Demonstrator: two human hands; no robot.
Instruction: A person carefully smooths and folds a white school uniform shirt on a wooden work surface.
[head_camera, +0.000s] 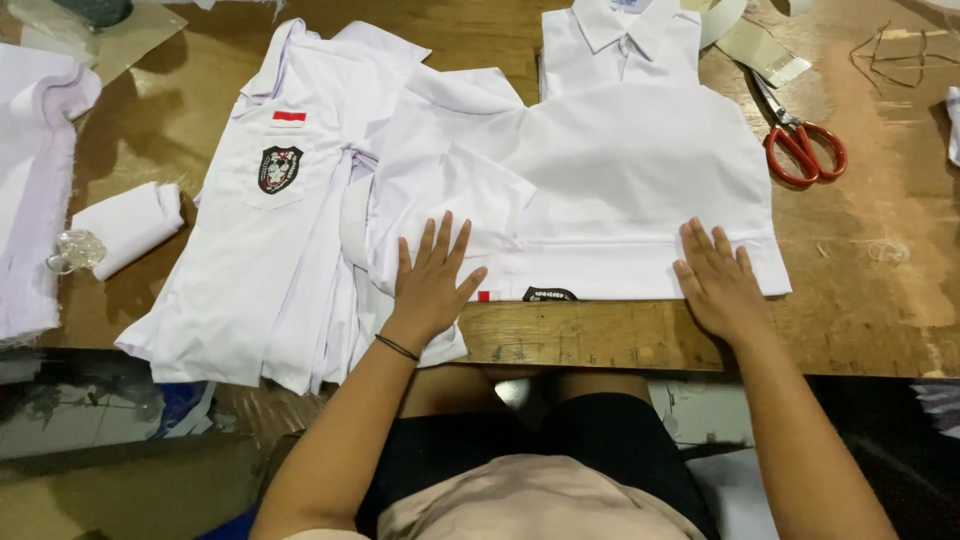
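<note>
Overhead, head view: left hand and right hand both flat, fingers spread, pressing lower hem of folded white cotton shirt near front edge of brown wooden table. Second white shirt with crest patch overhangs edge, left. Red-handled scissors right, bare tabletop around. No containers.

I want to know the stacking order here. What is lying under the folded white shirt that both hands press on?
Under the folded shirt lies the wooden table; its left part overlaps another white shirt with a badge. The left hand and right hand rest flat on top. Anything else beneath is covered.
</note>
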